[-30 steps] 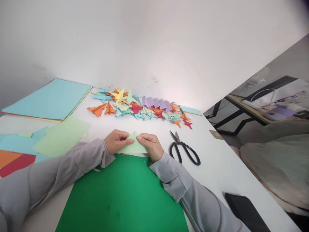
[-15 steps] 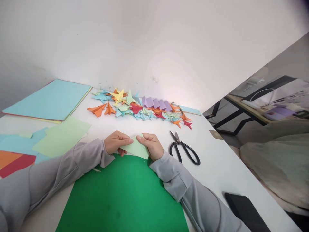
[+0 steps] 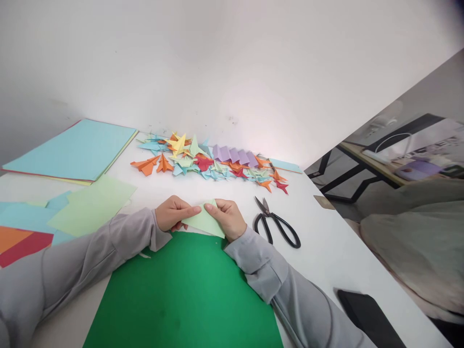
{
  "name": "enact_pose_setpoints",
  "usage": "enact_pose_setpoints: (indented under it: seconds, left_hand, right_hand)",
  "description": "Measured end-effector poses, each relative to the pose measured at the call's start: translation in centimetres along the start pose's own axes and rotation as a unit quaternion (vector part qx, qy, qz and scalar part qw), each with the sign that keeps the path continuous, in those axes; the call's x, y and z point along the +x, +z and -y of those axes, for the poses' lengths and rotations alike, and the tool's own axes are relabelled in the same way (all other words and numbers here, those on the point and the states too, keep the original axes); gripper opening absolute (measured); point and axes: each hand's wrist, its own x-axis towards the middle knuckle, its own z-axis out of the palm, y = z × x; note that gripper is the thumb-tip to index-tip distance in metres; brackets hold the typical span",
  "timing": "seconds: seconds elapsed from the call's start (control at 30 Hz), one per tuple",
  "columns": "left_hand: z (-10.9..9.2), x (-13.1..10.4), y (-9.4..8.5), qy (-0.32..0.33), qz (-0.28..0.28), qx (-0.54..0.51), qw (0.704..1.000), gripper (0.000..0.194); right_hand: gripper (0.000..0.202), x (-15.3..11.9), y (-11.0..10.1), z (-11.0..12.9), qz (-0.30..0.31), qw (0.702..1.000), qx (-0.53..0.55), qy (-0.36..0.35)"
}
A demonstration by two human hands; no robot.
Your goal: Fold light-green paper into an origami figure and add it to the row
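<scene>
Between my hands is a small piece of pale green paper, folded, with a slanted lower edge. My left hand pinches its left side, thumb on top and fingers curled beneath. On the opposite side my right hand grips it the same way, the two thumbs close together near the top. Most of the fingers under the paper are hidden. The paper is held over the far edge of a large green sheet that lies in front of me on the white table.
Black-handled scissors lie partly spread to the right. Folded paper figures are heaped along the wall. A stack of coloured sheets and loose light green paper lie left. A black phone-like object rests near the right edge.
The pale green paper has tilted slightly, and its lower right corner shows a bit more. My thumbs have shifted a little closer together; everything else stays put.
</scene>
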Motion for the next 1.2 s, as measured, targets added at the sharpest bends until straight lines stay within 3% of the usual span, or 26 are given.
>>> enact_pose_setpoints:
  seconds: [0.57, 0.77, 0.93, 1.2]
  left_hand:
    - [0.00, 0.33, -0.09, 0.032, 0.000, -0.019, 0.999, 0.049]
    - [0.39, 0.56, 0.16, 0.048, 0.042, -0.061, 0.996, 0.034]
    - [0.70, 0.76, 0.33, 0.089, 0.054, -0.012, 0.994, 0.040]
    - [0.86, 0.83, 0.28, 0.105, 0.068, 0.010, 0.992, 0.042]
  right_hand:
    - [0.037, 0.07, -0.03, 0.00, -0.012, 1.000, -0.012, 0.001]
    - [0.039, -0.20, 0.24, 0.18, 0.055, 0.995, -0.082, -0.012]
    - [0.039, -0.32, 0.35, 0.11, 0.075, 0.987, -0.137, -0.044]
    - [0.036, -0.43, 0.36, 0.36, 0.109, 0.988, -0.106, -0.028]
